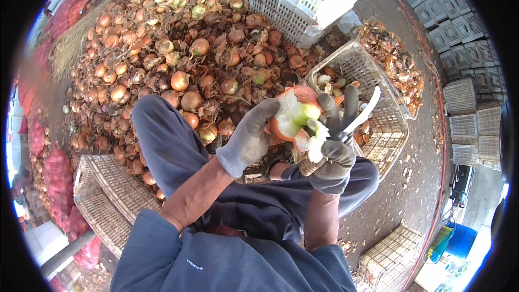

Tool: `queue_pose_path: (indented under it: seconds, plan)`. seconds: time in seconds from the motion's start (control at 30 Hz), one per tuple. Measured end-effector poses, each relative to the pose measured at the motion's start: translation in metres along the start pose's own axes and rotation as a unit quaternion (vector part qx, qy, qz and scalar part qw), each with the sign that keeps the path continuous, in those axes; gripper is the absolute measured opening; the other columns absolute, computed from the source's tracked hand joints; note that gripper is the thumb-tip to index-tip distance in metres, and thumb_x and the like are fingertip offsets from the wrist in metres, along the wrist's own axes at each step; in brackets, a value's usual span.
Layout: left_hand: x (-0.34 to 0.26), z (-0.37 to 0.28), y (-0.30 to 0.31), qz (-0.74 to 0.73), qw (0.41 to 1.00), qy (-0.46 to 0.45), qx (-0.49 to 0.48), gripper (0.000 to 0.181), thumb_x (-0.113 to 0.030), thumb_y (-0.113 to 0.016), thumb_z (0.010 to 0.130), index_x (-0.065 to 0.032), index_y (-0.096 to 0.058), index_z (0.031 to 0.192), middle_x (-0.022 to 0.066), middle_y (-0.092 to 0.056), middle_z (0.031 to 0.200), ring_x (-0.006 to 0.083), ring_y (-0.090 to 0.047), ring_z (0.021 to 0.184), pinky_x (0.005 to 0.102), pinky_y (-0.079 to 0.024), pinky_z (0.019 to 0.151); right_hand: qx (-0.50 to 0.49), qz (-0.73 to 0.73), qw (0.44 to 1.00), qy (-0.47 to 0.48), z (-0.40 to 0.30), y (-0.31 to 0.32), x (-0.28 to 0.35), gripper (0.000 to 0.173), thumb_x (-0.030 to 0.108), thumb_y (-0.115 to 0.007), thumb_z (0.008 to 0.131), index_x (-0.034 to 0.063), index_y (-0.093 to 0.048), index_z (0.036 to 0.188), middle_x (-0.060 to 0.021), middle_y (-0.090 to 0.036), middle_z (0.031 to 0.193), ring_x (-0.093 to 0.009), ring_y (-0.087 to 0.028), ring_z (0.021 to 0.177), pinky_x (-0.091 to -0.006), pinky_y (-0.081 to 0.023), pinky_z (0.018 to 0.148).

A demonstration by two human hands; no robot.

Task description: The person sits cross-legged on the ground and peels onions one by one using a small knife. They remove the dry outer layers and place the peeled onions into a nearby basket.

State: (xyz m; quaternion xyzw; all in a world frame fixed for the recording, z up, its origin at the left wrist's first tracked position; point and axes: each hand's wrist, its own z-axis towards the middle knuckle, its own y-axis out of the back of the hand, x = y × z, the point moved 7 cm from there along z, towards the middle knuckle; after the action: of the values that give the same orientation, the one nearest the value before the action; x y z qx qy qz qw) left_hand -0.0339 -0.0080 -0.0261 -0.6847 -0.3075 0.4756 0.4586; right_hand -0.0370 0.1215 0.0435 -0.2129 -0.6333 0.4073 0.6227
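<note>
My left hand (248,137), in a grey knit work glove, grips a large partly peeled onion (301,96). Its pale flesh and a green patch show where the skin is off, and orange skin stays on the rest. Close on the right, my gloved right hand (335,162) holds a small knife (366,112) with its bright, curved blade pointing up and away. Between the hands, a torn piece of onion (317,142) hangs at my right fingers. Both hands are above my lap, over a plastic crate (383,129) holding onions and scraps.
A heap of onions and dry skins (194,61) spreads ahead and left. White crates (279,12) stand behind it. More crates lie at the left (117,194) and lower right (391,251). Red mesh sacks (58,182) line the left; stacked crates (458,93) stand far right.
</note>
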Motion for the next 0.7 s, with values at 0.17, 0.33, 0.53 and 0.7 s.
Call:
queue_pose_path:
  seconds: [0.17, 0.33, 0.53, 0.7]
  plan:
    - [-0.015, -0.008, -0.007, 0.213, 0.974, -0.066, -0.051, 0.068, -0.032, -0.072, 0.099, 0.001, -0.045, 0.153, 0.0105, -0.057, 0.143, 0.0212, -0.058, 0.13, 0.0383, -0.05, 0.105, -0.026, -0.269, 0.962, 0.047, 0.01, 0.012, 0.013, 0.064, -0.005, -0.07, 0.073, -0.002, -0.057, 0.136, -0.0138, -0.069, 0.121, -0.024, -0.067, 0.107, -0.0344, -0.055, 0.091]
    - [-0.007, -0.005, -0.008, 0.222, 0.973, -0.065, 0.004, 0.081, -0.031, -0.083, 0.089, -0.0005, -0.043, 0.152, 0.0107, -0.057, 0.14, 0.0208, -0.056, 0.13, 0.0378, -0.047, 0.108, 0.003, -0.208, 0.978, -0.015, 0.006, -0.004, 0.007, 0.05, -0.006, -0.07, 0.074, -0.0061, -0.067, 0.125, -0.014, -0.073, 0.115, -0.021, -0.07, 0.101, -0.031, -0.057, 0.084]
    - [0.001, 0.005, -0.012, 0.139, 0.989, -0.04, 0.035, 0.064, -0.027, -0.082, 0.093, 0.0, -0.051, 0.142, 0.008, -0.065, 0.127, 0.018, -0.066, 0.115, 0.0339, -0.054, 0.102, 0.075, -0.03, 0.995, -0.053, 0.005, -0.025, 0.004, 0.047, -0.005, -0.067, 0.078, -0.0085, -0.064, 0.125, -0.0206, -0.071, 0.117, -0.026, -0.07, 0.1, -0.0325, -0.058, 0.085]
    - [-0.008, -0.006, -0.002, 0.243, 0.923, -0.29, 0.072, 0.048, -0.038, -0.068, 0.101, -0.0023, -0.063, 0.133, 0.0118, -0.071, 0.126, 0.0241, -0.071, 0.115, 0.0403, -0.057, 0.103, 0.031, 0.056, 0.998, -0.018, -0.013, 0.01, 0.013, 0.091, -0.01, -0.062, 0.079, 0.01, -0.028, 0.161, -0.0201, -0.061, 0.121, -0.026, -0.061, 0.086, -0.0375, -0.06, 0.069]
